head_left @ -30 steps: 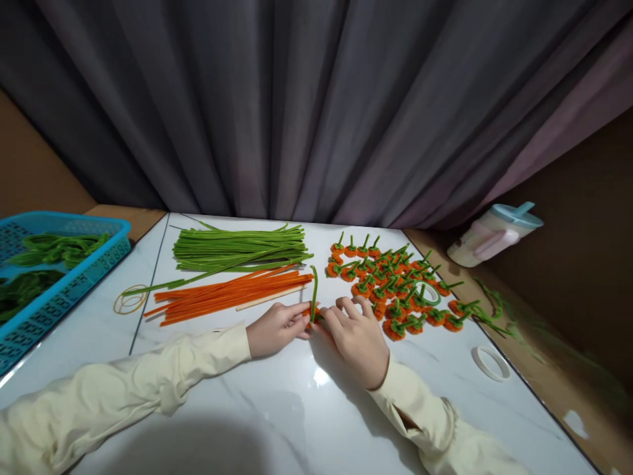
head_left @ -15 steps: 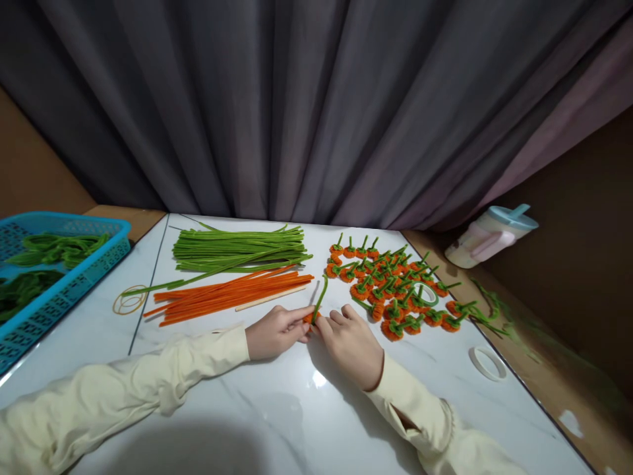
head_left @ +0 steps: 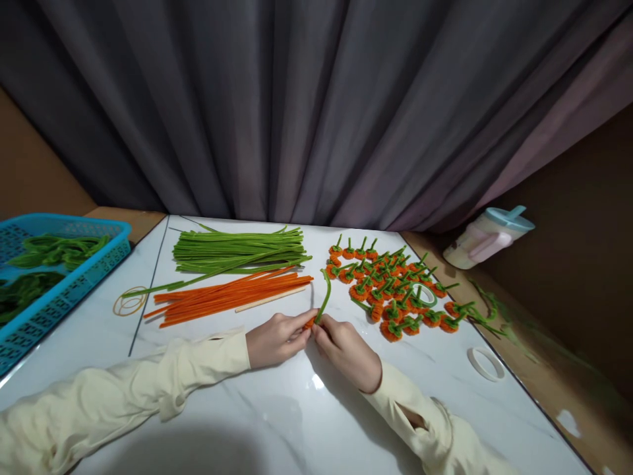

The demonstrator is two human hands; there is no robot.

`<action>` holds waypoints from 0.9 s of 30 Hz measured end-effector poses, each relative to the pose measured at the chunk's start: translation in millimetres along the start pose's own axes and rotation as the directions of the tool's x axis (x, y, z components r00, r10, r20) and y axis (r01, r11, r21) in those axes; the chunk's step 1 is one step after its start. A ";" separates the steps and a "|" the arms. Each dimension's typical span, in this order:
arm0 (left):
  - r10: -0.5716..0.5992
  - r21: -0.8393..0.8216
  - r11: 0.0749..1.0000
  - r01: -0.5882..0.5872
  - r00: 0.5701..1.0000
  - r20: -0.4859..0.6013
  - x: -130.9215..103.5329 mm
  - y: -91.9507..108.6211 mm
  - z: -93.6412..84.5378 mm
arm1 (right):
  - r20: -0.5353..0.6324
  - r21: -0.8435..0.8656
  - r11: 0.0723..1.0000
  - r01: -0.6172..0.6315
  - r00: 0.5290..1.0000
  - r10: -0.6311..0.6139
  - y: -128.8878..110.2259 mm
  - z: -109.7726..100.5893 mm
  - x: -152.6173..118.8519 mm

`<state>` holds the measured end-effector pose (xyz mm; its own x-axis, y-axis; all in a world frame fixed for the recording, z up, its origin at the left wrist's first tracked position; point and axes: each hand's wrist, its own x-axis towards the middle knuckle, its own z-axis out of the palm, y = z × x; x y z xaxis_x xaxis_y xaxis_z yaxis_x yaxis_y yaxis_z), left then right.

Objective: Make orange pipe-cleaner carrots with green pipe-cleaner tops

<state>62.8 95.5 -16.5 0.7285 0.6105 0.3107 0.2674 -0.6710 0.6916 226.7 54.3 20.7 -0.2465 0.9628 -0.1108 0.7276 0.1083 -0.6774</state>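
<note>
Between the thumb and fingers of my left hand (head_left: 277, 340) is a small orange pipe-cleaner pumpkin (head_left: 309, 323), mostly covered by the fingers. My right hand (head_left: 349, 351) is closed in a pinch at the base of a green pipe cleaner (head_left: 325, 294), which rises from the orange piece and bends over at its tip. The two hands meet at the middle of the white table (head_left: 297, 409). Just beyond my left hand lie a bunch of orange pipe cleaners (head_left: 222, 298) and a thin pale stick (head_left: 270, 299). Finished-looking orange pumpkins with green stems (head_left: 390, 290) spread out beyond my right hand.
A bunch of green pipe cleaners (head_left: 237, 249) lies at the back, with rubber bands (head_left: 130, 302) to the left. A blue basket (head_left: 106, 257) holds green pieces. Tape rolls (head_left: 485, 364) and a lidded cup (head_left: 487, 239) are on the right; a curtain (head_left: 277, 112) hangs behind.
My right fingers have shifted and drawn together at the stem's base, the hand turning slightly. The green pipe cleaner now curves over at its top, where it was straighter.
</note>
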 end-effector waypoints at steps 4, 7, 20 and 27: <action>0.020 -0.002 1.000 -0.020 1.000 -0.005 -0.9 1.5 0.2 | 0.024 0.251 0.968 -0.017 1.000 0.012 2.5 1.5 1.3; -0.030 -0.100 0.995 0.030 1.000 0.002 0.7 3.2 -1.2 | 0.021 0.341 0.940 -0.021 1.000 0.014 5.3 2.3 1.9; -0.451 -0.777 0.452 0.438 0.864 0.224 14.1 1.8 -5.0 | -0.076 0.229 0.960 0.160 0.986 -0.146 12.4 2.5 2.8; -0.345 -0.523 0.788 0.325 0.936 0.062 11.1 4.6 -7.8 | 0.253 0.830 0.496 -0.258 0.964 0.079 6.8 5.5 5.0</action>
<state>67.2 102.4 -4.8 0.6291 0.7772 0.0113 0.1182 -0.1101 0.9869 227.0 58.4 11.5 -0.3422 0.8745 -0.3437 -0.1070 -0.3997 -0.9104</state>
